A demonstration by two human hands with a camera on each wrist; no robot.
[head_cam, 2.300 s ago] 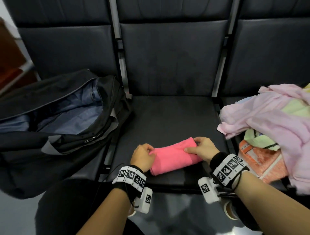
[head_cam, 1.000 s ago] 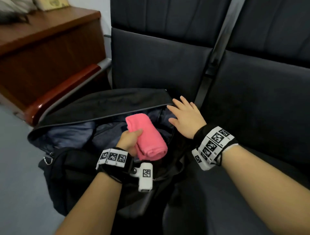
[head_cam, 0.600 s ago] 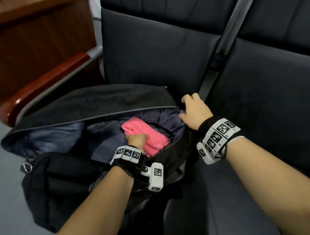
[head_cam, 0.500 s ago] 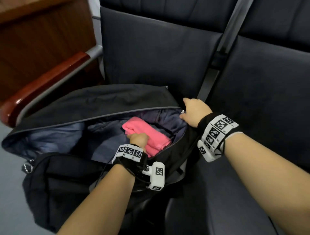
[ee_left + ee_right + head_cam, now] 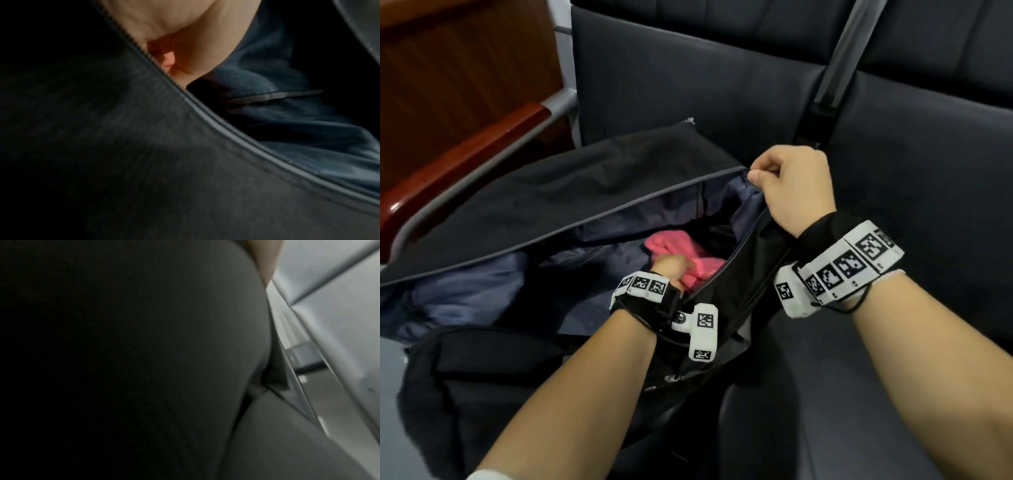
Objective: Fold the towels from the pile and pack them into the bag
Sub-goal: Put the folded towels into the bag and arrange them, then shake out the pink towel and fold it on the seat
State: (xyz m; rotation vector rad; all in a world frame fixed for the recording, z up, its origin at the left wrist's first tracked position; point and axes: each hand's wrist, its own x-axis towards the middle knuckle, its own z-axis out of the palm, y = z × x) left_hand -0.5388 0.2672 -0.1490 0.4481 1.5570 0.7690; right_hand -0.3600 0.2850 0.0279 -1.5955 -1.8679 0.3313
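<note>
A black bag (image 5: pixel 571 192) lies unzipped on the left seat, its blue-grey lining (image 5: pixel 482 294) showing. The folded pink towel (image 5: pixel 674 241) lies inside it near the right end. My left hand (image 5: pixel 671 270) is down in the bag and grips the towel's near end; its fingertips are hidden. In the left wrist view the curled left hand (image 5: pixel 180 40) sits behind the bag's zip edge (image 5: pixel 226 129). My right hand (image 5: pixel 760 173) pinches the right end of the bag's rim and holds it raised. The right wrist view is dark, filled with bag fabric (image 5: pixel 144 353).
A wooden armrest (image 5: pixel 465 164) on a metal rail runs along the bag's far left. Dark padded seat backs (image 5: pixel 688 85) stand behind, split by a metal divider (image 5: pixel 835 54). The dark seat (image 5: pixel 893 377) to the right lies under my right forearm.
The pink towel went from the middle seat into the bag in my left hand. My right hand took the bag's rim and has lifted it, while the left pushed the towel lower.
</note>
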